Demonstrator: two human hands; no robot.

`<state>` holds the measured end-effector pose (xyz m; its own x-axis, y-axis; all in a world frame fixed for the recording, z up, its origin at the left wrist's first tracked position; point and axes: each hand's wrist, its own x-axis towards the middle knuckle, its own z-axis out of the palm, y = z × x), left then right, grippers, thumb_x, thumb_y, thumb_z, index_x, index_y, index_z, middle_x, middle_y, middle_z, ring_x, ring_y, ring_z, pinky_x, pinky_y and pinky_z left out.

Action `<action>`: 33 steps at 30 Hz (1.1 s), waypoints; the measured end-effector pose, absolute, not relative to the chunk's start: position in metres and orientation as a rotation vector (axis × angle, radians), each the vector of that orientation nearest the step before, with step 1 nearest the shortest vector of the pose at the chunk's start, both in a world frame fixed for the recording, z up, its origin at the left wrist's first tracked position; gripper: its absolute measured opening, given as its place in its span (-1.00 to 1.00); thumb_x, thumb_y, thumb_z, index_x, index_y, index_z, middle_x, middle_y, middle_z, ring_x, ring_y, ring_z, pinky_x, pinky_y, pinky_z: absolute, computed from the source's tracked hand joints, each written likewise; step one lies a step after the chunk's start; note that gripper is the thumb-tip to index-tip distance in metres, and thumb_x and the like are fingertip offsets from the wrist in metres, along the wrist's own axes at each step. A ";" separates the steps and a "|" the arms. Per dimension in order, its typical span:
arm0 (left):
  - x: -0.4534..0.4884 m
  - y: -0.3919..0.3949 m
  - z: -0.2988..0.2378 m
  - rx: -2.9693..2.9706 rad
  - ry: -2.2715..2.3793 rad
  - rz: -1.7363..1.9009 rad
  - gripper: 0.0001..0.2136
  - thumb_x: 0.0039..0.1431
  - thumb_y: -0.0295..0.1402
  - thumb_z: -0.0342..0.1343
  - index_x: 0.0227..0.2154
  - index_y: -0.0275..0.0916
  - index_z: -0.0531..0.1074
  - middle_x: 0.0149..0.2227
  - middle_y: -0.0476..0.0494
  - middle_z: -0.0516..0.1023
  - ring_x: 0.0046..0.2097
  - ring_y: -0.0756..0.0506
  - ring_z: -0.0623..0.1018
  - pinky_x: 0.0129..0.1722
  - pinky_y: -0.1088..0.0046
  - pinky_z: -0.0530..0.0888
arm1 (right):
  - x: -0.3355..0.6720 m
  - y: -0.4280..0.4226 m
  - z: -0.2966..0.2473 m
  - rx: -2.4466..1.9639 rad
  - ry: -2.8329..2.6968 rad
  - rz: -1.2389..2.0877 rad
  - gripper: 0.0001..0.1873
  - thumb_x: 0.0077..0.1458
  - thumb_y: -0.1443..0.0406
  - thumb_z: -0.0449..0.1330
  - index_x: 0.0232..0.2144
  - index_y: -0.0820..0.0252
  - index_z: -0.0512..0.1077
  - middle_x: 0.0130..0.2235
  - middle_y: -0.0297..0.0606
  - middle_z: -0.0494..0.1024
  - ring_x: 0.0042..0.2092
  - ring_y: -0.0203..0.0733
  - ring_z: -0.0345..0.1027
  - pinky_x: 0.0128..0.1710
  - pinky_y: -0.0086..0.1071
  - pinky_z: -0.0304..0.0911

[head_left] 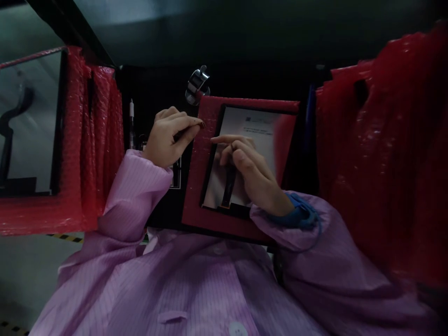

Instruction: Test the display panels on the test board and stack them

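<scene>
A flat display panel (257,125) with a dark border and a reflective face lies on a red bubble-wrap sheet (198,186) in front of me. Small print and a square code show near its top. A dark ribbon-like strip (229,184) shows on its lower left part. My left hand (171,135) is closed in a pinch just left of the panel, with a tiny dark bit at its fingertips, too small to name. Over the panel, my right hand (250,168) has its index finger stretched toward the left border and the other fingers bent. Nothing shows in it.
Stacked red bubble-wrap bags (371,140) stand at the right. Another panel (33,116) rests against red bubble wrap (100,140) at the left. A shiny metal object (197,85) sits behind the sheet, and a pen (132,122) lies left of my left hand.
</scene>
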<state>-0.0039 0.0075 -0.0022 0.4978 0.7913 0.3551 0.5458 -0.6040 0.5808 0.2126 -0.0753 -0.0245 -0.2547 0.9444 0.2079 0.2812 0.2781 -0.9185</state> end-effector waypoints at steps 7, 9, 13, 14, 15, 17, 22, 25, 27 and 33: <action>0.001 0.003 -0.006 2.445 1.050 0.651 -0.84 0.30 -0.34 0.08 -0.35 -0.12 0.55 -0.28 -0.12 0.60 -0.05 -0.24 0.54 0.19 -0.07 0.28 | 0.221 -0.064 -0.024 -1.168 -2.062 0.620 -0.73 0.38 0.17 0.01 -0.36 0.12 0.34 -0.05 -0.13 0.53 0.06 0.03 0.31 0.16 0.07 0.24; 0.003 0.001 -0.005 2.455 1.024 0.594 -0.83 0.29 -0.35 0.07 -0.39 -0.12 0.53 -0.28 -0.11 0.58 -0.03 -0.25 0.53 0.21 -0.11 0.25 | 0.221 -0.063 -0.025 -1.166 -2.095 0.614 -0.70 0.41 0.16 -0.05 -0.33 0.13 0.34 -0.07 -0.13 0.52 0.04 0.02 0.30 0.15 0.07 0.24; 0.005 -0.002 -0.005 2.469 0.991 0.537 -0.81 0.29 -0.35 0.05 -0.42 -0.14 0.51 -0.33 -0.07 0.54 -0.06 -0.23 0.53 0.20 -0.14 0.23 | 0.219 -0.060 -0.027 -1.158 -2.122 0.638 -0.66 0.43 0.15 -0.09 -0.34 0.13 0.32 -0.07 -0.13 0.51 0.04 0.02 0.29 0.15 0.08 0.24; 0.005 -0.002 -0.006 2.474 0.984 0.531 -0.81 0.29 -0.36 0.05 -0.43 -0.15 0.51 -0.35 -0.06 0.53 -0.07 -0.23 0.53 0.19 -0.14 0.22 | 0.218 -0.059 -0.028 -1.159 -2.130 0.641 -0.66 0.43 0.14 -0.10 -0.34 0.13 0.32 -0.08 -0.13 0.50 0.04 0.03 0.30 0.15 0.09 0.23; 0.005 -0.002 -0.006 2.479 0.977 0.526 -0.81 0.28 -0.36 0.05 -0.43 -0.15 0.51 -0.36 -0.05 0.53 -0.08 -0.22 0.53 0.19 -0.14 0.22 | 0.217 -0.058 -0.029 -1.160 -2.136 0.640 -0.65 0.43 0.14 -0.10 -0.34 0.12 0.32 -0.08 -0.14 0.50 0.05 0.03 0.30 0.16 0.10 0.23; 0.005 -0.003 -0.007 2.490 0.958 0.514 -0.80 0.28 -0.37 0.05 -0.43 -0.16 0.50 -0.37 -0.05 0.52 -0.09 -0.21 0.53 0.18 -0.14 0.22 | 0.216 -0.057 -0.030 -1.166 -2.148 0.639 -0.64 0.43 0.12 -0.11 -0.34 0.12 0.33 -0.07 -0.14 0.49 0.06 0.04 0.29 0.16 0.11 0.21; 0.005 -0.003 -0.007 2.505 0.929 0.504 -0.80 0.29 -0.37 0.03 -0.44 -0.18 0.49 -0.37 -0.05 0.51 -0.10 -0.21 0.53 0.16 -0.12 0.23 | 0.215 -0.056 -0.032 -1.192 -2.180 0.649 -0.64 0.43 0.12 -0.11 -0.32 0.12 0.34 -0.04 -0.13 0.49 0.08 0.05 0.25 0.18 0.09 0.17; 0.004 -0.003 -0.006 2.512 0.912 0.506 -0.80 0.28 -0.38 0.03 -0.44 -0.18 0.48 -0.37 -0.05 0.51 -0.10 -0.21 0.53 0.16 -0.11 0.22 | 0.215 -0.056 -0.032 -1.198 -2.185 0.659 -0.64 0.42 0.12 -0.11 -0.32 0.13 0.34 -0.04 -0.12 0.49 0.08 0.05 0.24 0.18 0.08 0.16; 0.004 -0.002 -0.006 2.518 0.896 0.502 -0.79 0.29 -0.38 0.02 -0.44 -0.18 0.48 -0.37 -0.05 0.52 -0.10 -0.21 0.52 0.15 -0.11 0.22 | 0.215 -0.057 -0.031 -1.200 -2.184 0.660 -0.64 0.42 0.12 -0.11 -0.32 0.13 0.34 -0.04 -0.12 0.49 0.08 0.06 0.24 0.17 0.08 0.17; 0.004 -0.002 -0.005 2.527 0.866 0.472 -0.79 0.28 -0.39 0.03 -0.45 -0.17 0.49 -0.38 -0.05 0.52 -0.10 -0.21 0.52 0.16 -0.11 0.22 | 0.214 -0.058 -0.030 -1.207 -2.209 0.654 -0.67 0.41 0.15 -0.09 -0.32 0.13 0.34 -0.03 -0.11 0.49 0.09 0.07 0.24 0.16 0.10 0.17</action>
<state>0.0042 -0.0024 -0.0045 0.7475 0.6403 0.1769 0.4957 -0.7149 0.4932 0.2142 -0.0578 -0.0298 -0.4572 0.8617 0.2201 0.6029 0.4823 -0.6355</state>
